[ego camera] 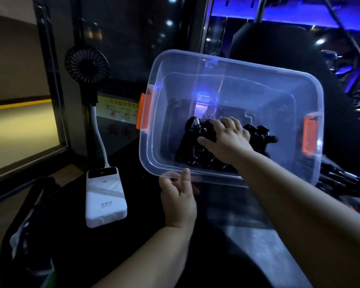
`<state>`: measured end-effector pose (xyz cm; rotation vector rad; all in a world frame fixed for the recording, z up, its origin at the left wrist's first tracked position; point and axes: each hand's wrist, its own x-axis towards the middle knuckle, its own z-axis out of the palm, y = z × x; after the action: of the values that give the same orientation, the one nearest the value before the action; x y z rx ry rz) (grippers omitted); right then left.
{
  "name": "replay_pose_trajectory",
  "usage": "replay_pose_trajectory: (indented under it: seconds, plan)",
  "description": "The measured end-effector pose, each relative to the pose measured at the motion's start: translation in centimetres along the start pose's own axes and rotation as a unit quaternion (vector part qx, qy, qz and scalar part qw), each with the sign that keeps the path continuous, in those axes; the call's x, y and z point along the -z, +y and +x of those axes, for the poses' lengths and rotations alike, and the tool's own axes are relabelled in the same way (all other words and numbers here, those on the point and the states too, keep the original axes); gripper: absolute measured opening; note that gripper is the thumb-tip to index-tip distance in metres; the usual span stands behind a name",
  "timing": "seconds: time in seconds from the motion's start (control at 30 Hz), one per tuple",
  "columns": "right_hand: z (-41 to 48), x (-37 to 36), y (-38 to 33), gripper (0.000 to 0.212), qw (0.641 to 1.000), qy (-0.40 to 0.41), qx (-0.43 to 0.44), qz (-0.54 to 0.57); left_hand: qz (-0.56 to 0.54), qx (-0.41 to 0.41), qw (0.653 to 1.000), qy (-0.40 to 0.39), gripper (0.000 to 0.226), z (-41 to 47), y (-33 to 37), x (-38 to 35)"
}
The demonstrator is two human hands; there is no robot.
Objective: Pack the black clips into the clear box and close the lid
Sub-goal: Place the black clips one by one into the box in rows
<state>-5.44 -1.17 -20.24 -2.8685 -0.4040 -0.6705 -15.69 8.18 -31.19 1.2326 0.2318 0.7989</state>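
Note:
A clear plastic box (233, 65) with orange latches on both short sides is open and tilted toward me in the middle of the view. My left hand (178, 201) grips its near rim at the left corner. Several black clips (260, 135) with metal springs lie heaped on the box floor. My right hand (223, 140) reaches inside over the near wall and its fingers curl over a black clip (206, 129) at the top of the heap. No lid is visible on the box.
A white power bank (105, 197) lies left of the box, its white cable running up to a small black fan (86, 63). A dark bag (29, 225) sits at the lower left. More dark parts (345, 181) lie to the right of the box.

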Motion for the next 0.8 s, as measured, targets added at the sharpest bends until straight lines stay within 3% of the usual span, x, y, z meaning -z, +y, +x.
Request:
replay_pose_trajectory:
  seconds: [0.27, 0.47, 0.63, 0.73, 0.8]
  plan:
    - [-8.5, 2.0, 4.8, 0.063, 0.994, 0.061, -0.064, 0.056, -0.018, -0.015, 1.0, -0.018, 0.016, -0.7, 0.8, -0.5]
    - [-13.5, 2.4, 10.2, 0.066, 0.997, 0.001, -0.075, -0.005, -0.008, -0.018, 1.0, -0.003, 0.017, -0.8, 0.8, -0.7]
    - [-16.8, 3.3, 13.4, 0.061, 0.99, 0.09, -0.068, 0.087, -0.004, -0.009, 1.0, -0.001, 0.019, -1.0, 0.8, -0.7]
    - [-18.1, 3.8, 15.7, 0.051, 0.974, 0.137, -0.139, 0.113, -0.004, -0.003, 1.0, 0.004, 0.019, -1.0, 0.8, -0.7]
    - [-18.7, 3.9, 17.5, 0.05, 0.966, 0.114, -0.215, 0.088, -0.002, 0.001, 1.0, 0.009, 0.019, -1.1, 0.8, -0.8]
